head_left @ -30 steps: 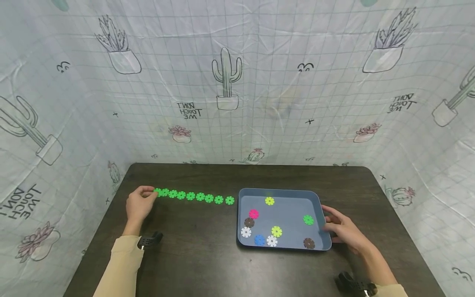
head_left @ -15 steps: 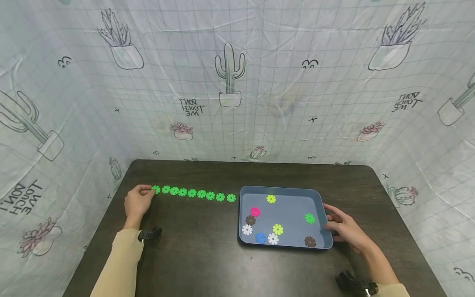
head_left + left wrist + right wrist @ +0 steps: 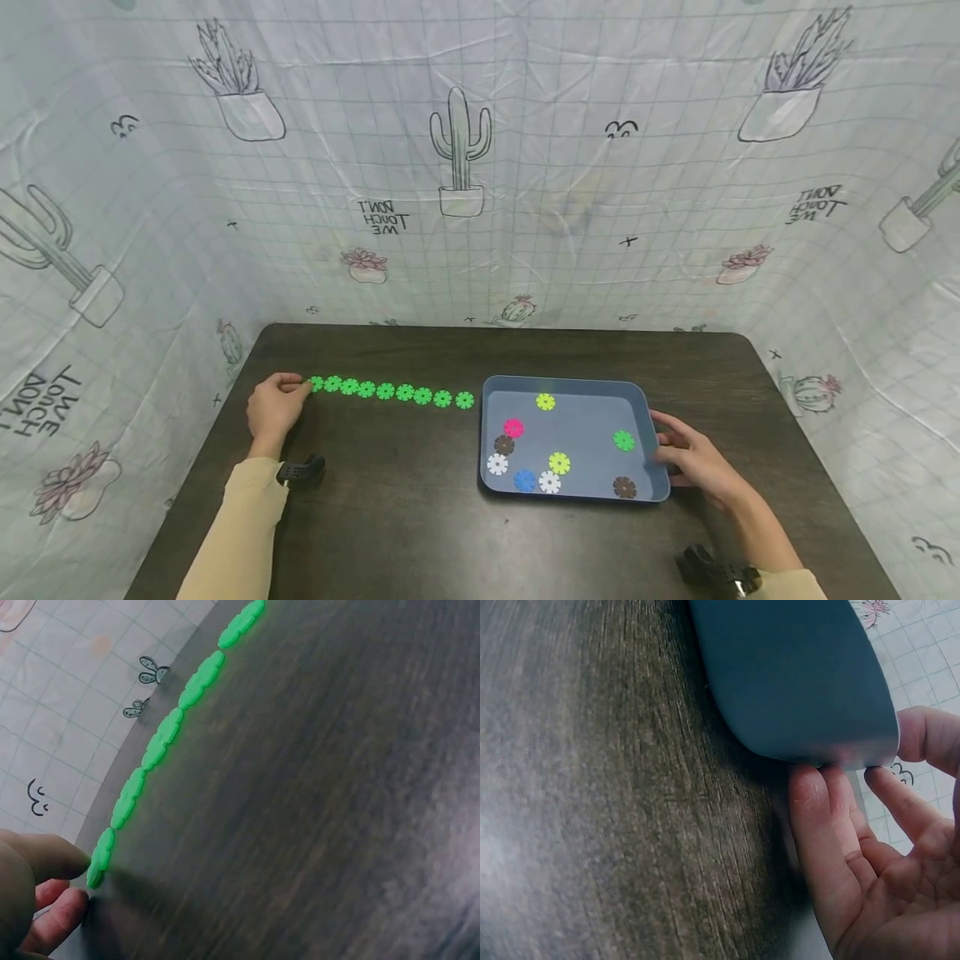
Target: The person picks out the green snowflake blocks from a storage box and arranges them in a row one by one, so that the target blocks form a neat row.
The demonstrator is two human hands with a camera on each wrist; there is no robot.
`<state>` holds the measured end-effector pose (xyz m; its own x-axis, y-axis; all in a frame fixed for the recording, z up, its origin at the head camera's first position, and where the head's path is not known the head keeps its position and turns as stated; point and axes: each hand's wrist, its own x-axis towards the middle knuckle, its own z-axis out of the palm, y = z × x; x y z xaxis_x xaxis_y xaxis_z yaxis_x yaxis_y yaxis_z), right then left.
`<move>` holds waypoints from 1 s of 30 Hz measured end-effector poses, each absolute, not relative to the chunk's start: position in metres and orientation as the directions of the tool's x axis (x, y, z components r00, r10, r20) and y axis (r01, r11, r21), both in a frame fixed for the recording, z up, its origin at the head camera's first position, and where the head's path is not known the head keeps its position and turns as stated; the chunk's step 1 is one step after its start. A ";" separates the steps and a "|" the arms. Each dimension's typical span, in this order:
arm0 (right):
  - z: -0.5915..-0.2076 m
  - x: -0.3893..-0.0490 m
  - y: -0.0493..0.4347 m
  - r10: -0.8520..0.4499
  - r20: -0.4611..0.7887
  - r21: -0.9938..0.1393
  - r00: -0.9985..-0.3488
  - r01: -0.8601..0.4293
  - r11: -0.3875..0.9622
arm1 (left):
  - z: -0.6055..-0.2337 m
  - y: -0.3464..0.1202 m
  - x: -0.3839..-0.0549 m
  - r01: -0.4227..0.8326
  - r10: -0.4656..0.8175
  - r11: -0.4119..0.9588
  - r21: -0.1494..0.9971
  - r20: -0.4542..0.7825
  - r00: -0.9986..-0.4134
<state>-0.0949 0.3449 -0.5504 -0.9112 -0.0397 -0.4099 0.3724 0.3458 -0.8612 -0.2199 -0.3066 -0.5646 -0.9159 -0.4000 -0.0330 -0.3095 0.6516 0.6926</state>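
At the far left of the row of green flower-shaped discs (image 3: 386, 391), my left hand (image 3: 276, 410) pinches the end disc (image 3: 102, 856) between thumb and index finger. That disc lies close beside its neighbour, and the row runs right, nearly to the tray. My right hand (image 3: 703, 467) touches the right end of the blue-grey tray (image 3: 592, 437), its fingertips (image 3: 810, 786) against the outer wall. In the tray lie one green disc (image 3: 624, 440), a pink disc (image 3: 513, 427), a blue disc (image 3: 525, 480), and yellow, white and brown ones.
Everything stands on a dark wooden table (image 3: 397, 500). Behind it and at both sides hangs a pale cloth (image 3: 555, 150) printed with a grid and cacti. A black strap (image 3: 302, 472) is on the left wrist, another (image 3: 716, 573) on the right.
The left end disc first sat against its neighbour, moved left to leave a gap, and now stands closer to it again. The right hand stays at the tray; the view shifts slightly.
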 end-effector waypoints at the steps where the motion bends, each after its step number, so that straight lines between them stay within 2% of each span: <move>1: -0.550 -0.095 0.344 -0.037 -0.411 -0.860 -0.911 0.374 0.347 | -0.565 -0.306 -0.219 -0.307 -0.400 0.652 0.693 -0.029 -0.916; 6: -0.550 -0.095 0.343 -0.037 -0.416 -0.856 -0.909 0.377 0.354 | -0.565 -0.301 -0.216 -0.273 -0.385 0.666 0.694 0.008 -0.923; 14: -0.551 -0.096 0.346 -0.038 -0.415 -0.858 -0.909 0.377 0.348 | -0.555 -0.275 -0.214 -0.087 -0.265 0.712 0.696 0.152 -0.952; 30: -0.551 -0.097 0.347 -0.035 -0.416 -0.862 -0.909 0.382 0.334 | -0.533 -0.213 -0.210 0.156 -0.018 0.699 0.698 0.235 -0.972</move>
